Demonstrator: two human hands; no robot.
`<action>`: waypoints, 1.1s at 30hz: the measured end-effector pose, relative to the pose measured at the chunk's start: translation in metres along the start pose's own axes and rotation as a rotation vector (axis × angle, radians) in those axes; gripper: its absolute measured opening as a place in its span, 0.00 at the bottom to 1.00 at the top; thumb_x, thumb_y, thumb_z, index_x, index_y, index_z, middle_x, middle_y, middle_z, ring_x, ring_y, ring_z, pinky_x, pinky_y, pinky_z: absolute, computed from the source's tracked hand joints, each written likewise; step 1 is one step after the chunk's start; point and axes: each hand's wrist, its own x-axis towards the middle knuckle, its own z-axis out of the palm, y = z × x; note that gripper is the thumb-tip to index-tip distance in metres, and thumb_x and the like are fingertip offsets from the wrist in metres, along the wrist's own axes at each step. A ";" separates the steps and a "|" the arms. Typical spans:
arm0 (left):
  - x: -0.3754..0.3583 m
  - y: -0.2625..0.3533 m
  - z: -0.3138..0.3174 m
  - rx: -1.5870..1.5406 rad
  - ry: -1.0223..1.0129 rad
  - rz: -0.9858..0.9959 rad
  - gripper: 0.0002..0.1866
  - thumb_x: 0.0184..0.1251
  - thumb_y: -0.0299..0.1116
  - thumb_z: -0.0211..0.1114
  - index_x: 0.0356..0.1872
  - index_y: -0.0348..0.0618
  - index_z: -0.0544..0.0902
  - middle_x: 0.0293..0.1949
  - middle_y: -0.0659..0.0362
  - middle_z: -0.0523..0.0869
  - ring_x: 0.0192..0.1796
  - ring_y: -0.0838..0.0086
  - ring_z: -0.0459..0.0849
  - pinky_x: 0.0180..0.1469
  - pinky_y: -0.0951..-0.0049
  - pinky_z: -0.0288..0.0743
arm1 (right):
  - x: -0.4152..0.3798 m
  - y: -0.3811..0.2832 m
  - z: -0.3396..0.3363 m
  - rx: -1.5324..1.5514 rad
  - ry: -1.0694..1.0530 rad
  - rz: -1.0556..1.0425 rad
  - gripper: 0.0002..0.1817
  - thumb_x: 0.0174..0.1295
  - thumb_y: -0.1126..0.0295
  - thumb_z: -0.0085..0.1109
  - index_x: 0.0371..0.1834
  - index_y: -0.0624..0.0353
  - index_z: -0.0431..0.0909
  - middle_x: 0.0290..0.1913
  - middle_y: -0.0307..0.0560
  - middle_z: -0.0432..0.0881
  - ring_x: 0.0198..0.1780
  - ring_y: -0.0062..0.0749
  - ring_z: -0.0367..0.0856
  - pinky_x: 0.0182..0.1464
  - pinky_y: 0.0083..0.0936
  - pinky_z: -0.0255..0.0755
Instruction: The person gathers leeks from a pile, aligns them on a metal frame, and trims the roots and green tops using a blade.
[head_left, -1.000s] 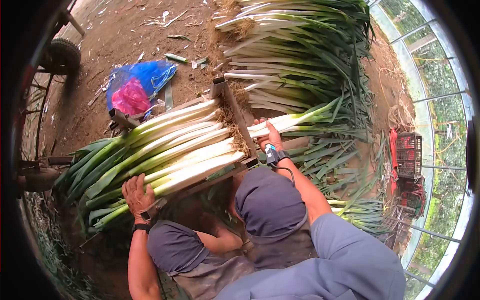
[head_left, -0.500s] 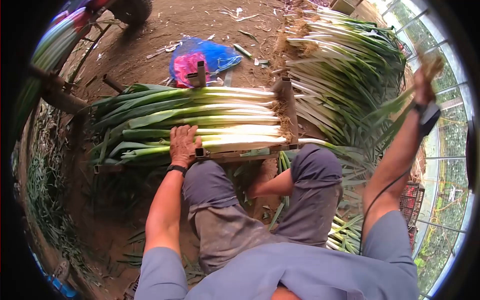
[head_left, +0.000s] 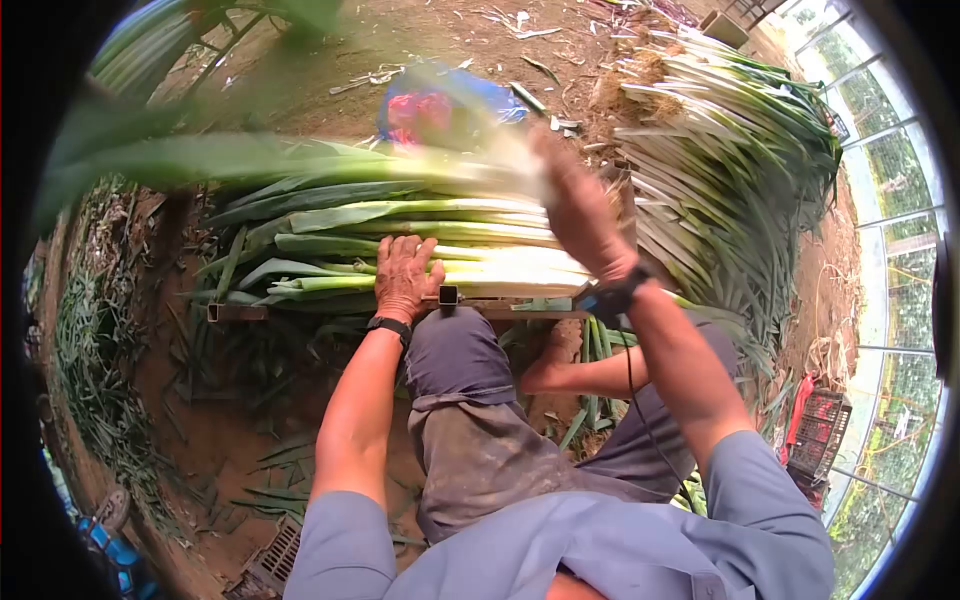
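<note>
My right hand (head_left: 580, 210), smeared by motion, is closed around the white root end of a leek (head_left: 220, 158). Its blurred green leaves sweep across the far left, above the row. Below it, a row of leeks (head_left: 470, 228) lies side by side in a low metal rack (head_left: 240, 313), white ends right and leaves left. My left hand (head_left: 405, 275) lies with fingers stretched on the near leeks, its thumb side by the rack's square front post (head_left: 448, 295). The rack's right end is partly hidden behind my right hand.
A large heap of leeks (head_left: 710, 150) lies to the right on the soil. Behind the rack are blue and pink plastic bags (head_left: 420, 115). Cut leaves (head_left: 285, 500) litter the ground at left. A dark crate (head_left: 820, 430) stands at right by the mesh wall.
My right hand has swung from the far right, over the heap, leftward to above the rack, carrying the leek. My left hand remains on the row; the view has shifted slightly.
</note>
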 end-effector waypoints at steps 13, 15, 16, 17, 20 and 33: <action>-0.005 -0.011 0.023 -0.052 -0.124 -0.079 0.23 0.65 0.53 0.64 0.51 0.48 0.86 0.43 0.49 0.89 0.45 0.49 0.87 0.49 0.50 0.81 | -0.154 0.059 0.020 -0.347 -0.389 0.322 0.25 0.64 0.78 0.51 0.64 0.46 0.80 0.45 0.44 0.82 0.52 0.42 0.80 0.57 0.41 0.72; -0.007 -0.017 0.015 -0.156 -0.161 -0.052 0.27 0.66 0.55 0.63 0.57 0.47 0.85 0.47 0.48 0.89 0.47 0.48 0.87 0.54 0.51 0.80 | -0.156 0.058 0.027 -0.322 -0.369 0.416 0.24 0.64 0.79 0.51 0.61 0.46 0.82 0.45 0.45 0.81 0.53 0.43 0.80 0.58 0.42 0.71; -0.007 -0.017 0.006 -0.246 -0.139 -0.070 0.26 0.69 0.54 0.64 0.56 0.44 0.86 0.48 0.46 0.90 0.50 0.47 0.87 0.58 0.55 0.80 | -0.156 0.058 0.029 -0.298 -0.344 0.435 0.23 0.61 0.80 0.54 0.59 0.49 0.83 0.47 0.47 0.81 0.54 0.45 0.79 0.59 0.41 0.71; -0.009 -0.019 -0.005 -0.232 -0.141 -0.069 0.26 0.69 0.54 0.64 0.56 0.44 0.86 0.48 0.46 0.90 0.50 0.47 0.87 0.58 0.55 0.80 | -0.157 0.057 0.029 -0.287 -0.336 0.435 0.23 0.61 0.80 0.54 0.59 0.49 0.83 0.47 0.47 0.81 0.54 0.45 0.79 0.59 0.41 0.71; -0.008 -0.005 -0.046 -0.516 -0.160 -0.225 0.17 0.72 0.46 0.66 0.45 0.42 0.90 0.39 0.46 0.91 0.45 0.48 0.89 0.51 0.61 0.82 | -0.164 0.061 0.023 -0.214 -0.361 0.460 0.30 0.54 0.81 0.59 0.64 0.54 0.79 0.56 0.53 0.80 0.60 0.52 0.76 0.66 0.43 0.69; 0.042 0.009 -0.056 0.151 0.001 0.272 0.29 0.66 0.49 0.68 0.65 0.47 0.81 0.63 0.50 0.79 0.68 0.55 0.74 0.75 0.51 0.59 | -0.165 0.066 0.015 -0.138 -0.544 0.543 0.37 0.51 0.71 0.61 0.71 0.57 0.72 0.68 0.58 0.73 0.72 0.56 0.66 0.76 0.44 0.59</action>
